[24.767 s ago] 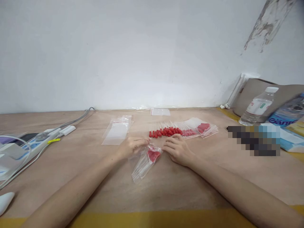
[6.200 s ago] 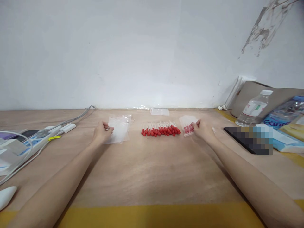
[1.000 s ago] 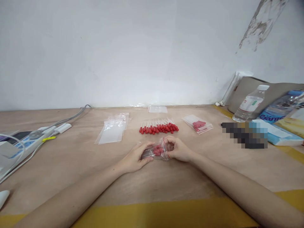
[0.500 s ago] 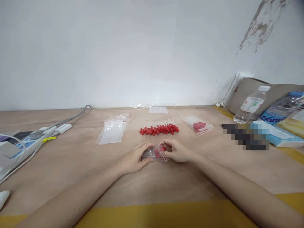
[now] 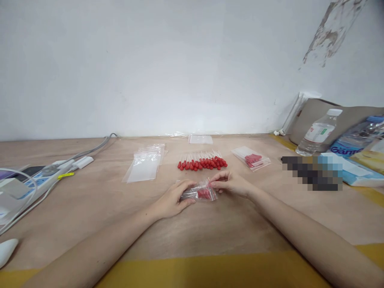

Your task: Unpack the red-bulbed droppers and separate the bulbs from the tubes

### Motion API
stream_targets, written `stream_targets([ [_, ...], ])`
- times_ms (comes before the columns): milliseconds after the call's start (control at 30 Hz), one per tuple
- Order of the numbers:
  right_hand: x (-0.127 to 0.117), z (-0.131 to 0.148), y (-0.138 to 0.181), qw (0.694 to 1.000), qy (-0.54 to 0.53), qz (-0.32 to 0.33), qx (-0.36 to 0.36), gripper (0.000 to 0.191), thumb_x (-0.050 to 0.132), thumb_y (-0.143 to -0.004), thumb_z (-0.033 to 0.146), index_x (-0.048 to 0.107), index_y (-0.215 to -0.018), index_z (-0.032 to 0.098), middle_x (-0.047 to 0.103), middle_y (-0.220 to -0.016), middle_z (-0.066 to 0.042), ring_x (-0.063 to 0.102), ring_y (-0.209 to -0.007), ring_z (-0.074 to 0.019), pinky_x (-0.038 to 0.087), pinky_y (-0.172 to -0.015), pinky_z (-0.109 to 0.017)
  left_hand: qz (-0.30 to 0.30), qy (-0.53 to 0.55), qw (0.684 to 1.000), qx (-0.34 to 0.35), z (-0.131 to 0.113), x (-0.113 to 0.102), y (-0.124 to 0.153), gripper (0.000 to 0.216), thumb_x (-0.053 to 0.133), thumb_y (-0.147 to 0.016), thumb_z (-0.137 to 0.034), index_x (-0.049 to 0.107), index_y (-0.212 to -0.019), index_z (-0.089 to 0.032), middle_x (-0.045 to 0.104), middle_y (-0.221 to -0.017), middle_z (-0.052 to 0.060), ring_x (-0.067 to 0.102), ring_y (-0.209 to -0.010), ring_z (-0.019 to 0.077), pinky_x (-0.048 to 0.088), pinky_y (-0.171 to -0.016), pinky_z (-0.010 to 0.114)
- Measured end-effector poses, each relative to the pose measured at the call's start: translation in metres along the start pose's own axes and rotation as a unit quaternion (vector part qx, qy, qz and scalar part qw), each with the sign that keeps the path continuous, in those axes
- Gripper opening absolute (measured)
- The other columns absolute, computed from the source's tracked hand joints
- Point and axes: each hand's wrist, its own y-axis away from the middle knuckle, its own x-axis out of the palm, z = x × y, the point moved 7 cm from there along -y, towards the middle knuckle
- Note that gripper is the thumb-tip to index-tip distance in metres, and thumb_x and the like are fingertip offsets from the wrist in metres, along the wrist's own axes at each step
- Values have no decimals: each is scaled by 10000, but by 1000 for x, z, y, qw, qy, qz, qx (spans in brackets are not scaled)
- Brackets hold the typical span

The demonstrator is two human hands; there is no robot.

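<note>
A small clear zip bag with red-bulbed droppers inside lies on the wooden table in front of me. My left hand is closed around its left end. My right hand pinches the bag's red-lined mouth at the right end. Beyond the hands lies a row of loose red-bulbed droppers. A filled bag of droppers lies to the right of that row. A stack of empty clear bags lies to the left.
A power strip with cables sits at the far left, a white object at the near left edge. Water bottles, a cardboard box and packets crowd the right. One small clear bag lies by the wall.
My right hand has shifted right and up along the bag's mouth, from being cupped over the bag to pinching its edge. The bag now lies flatter on the table.
</note>
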Motion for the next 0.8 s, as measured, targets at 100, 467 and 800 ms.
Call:
stream_targets([
  [100, -44, 14, 10, 998, 17, -53, -22, 235, 751, -546, 308, 672, -701, 150, 658, -683, -13, 531, -538, -63, 438, -509, -182, 0, -1, 1000, 1, 0, -1, 0, 403, 512, -831, -325, 407, -1209, -233, 513, -1169, 61, 500, -1026, 201, 413, -874, 352],
  [467, -149, -6, 15, 890, 49, -437, -123, 367, 668, -614, 425, 657, -853, 147, 679, -764, -62, 630, -660, -169, 515, -603, -275, -2, -7, 1000, 3, 2, 1, 0, 398, 518, -826, -310, 413, -1201, -233, 516, -1160, 56, 489, -1039, 194, 399, -892, 350],
  [800, -113, -20, -15, 917, 191, -336, -100, 392, 605, -685, 414, 650, -979, 158, 652, -1022, -80, 597, -945, -238, 422, -903, -394, 1, -3, 1000, 4, 1, 0, -1, 383, 518, -824, -307, 427, -1188, -225, 508, -1167, 68, 483, -1046, 204, 393, -903, 370],
])
